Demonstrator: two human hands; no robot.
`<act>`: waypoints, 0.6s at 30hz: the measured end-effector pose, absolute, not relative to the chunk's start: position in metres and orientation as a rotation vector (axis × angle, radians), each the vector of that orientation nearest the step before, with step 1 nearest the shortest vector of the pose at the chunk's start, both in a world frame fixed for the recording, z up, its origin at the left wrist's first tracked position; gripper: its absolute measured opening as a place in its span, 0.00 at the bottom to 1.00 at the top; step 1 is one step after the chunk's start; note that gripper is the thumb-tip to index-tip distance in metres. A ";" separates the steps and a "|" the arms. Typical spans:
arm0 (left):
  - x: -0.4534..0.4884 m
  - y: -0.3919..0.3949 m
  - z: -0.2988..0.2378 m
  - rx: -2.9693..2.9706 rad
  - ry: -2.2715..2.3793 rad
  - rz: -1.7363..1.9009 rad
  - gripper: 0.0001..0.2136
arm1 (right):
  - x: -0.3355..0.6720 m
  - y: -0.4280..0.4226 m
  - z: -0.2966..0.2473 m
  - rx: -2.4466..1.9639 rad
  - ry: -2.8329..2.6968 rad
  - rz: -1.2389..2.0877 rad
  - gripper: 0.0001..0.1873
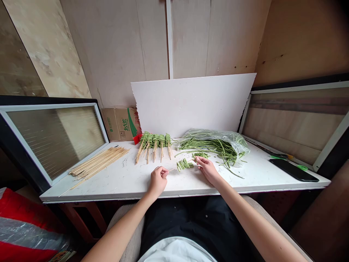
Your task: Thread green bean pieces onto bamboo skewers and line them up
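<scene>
My left hand [158, 179] is closed in a pinch on the end of a thin bamboo skewer [171, 170] that points right along the white table [128, 182]. A row of short green bean pieces [184, 164] is threaded on the skewer's far end. My right hand [206, 168] rests just right of those pieces, fingers curled on a bean piece at the skewer's tip. Behind it lies a clear plastic bag [218, 140] of long green beans [215, 147].
Several finished bean skewers [155, 142] lie fanned at the table's back middle. A pile of bare bamboo skewers [95, 163] lies at the left. A black phone [293, 169] and green-handled scissors [280, 156] sit at the right. A cardboard box [121, 123] and white board [191, 103] stand behind.
</scene>
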State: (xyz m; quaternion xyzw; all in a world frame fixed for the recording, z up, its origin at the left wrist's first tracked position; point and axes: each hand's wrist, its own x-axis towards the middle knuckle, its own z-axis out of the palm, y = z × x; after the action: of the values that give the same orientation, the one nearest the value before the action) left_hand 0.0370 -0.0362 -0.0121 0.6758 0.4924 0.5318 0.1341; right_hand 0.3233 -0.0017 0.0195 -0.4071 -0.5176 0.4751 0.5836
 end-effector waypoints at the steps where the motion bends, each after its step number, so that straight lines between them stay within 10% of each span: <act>1: 0.037 -0.036 -0.012 1.957 1.425 1.543 0.05 | 0.324 -0.002 0.019 -0.955 -1.213 1.107 0.27; 18: 0.037 -0.037 -0.011 1.948 1.426 1.552 0.06 | 0.322 -0.004 0.023 -0.918 -1.148 1.168 0.24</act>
State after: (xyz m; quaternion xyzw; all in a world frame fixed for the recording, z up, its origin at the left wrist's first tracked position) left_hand 0.0367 -0.0370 -0.0109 0.6724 0.4923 0.5359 0.1355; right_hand 0.3223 -0.0039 0.0231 -0.3945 -0.4933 0.5018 0.5910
